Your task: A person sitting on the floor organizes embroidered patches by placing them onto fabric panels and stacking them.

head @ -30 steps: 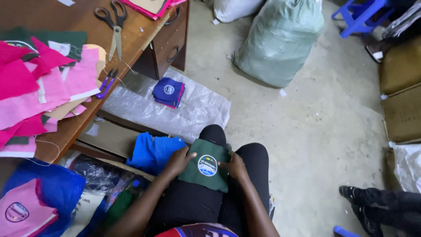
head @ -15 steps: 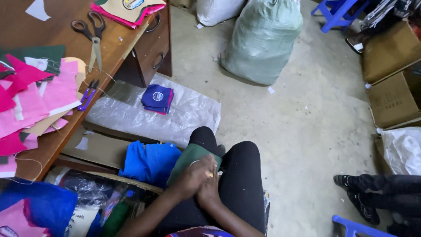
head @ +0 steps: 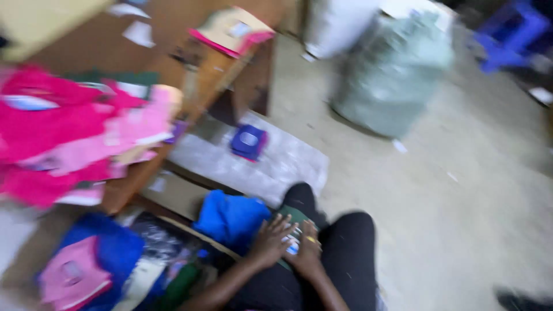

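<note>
The view is blurred by head motion. On my lap lies a folded green cloth piece with a round badge [head: 295, 217], mostly covered by my hands. My left hand [head: 269, 241] presses flat on it with fingers spread. My right hand [head: 307, 251] rests beside it on the same piece, touching the left hand. A blue cloth [head: 230, 216] lies just left of my knees.
A wooden table [head: 103, 43] at the left carries pink and red cloth pieces [head: 63, 135]. A small blue folded piece [head: 249, 141] sits on a plastic sheet [head: 271, 167] on the floor. A large greenish sack [head: 391, 75] stands behind. Blue and pink cloth [head: 86, 265] lies at lower left.
The camera has swung and blurred. My hands went from holding the green piece spread on my lap to pressing together on it, now folded smaller.
</note>
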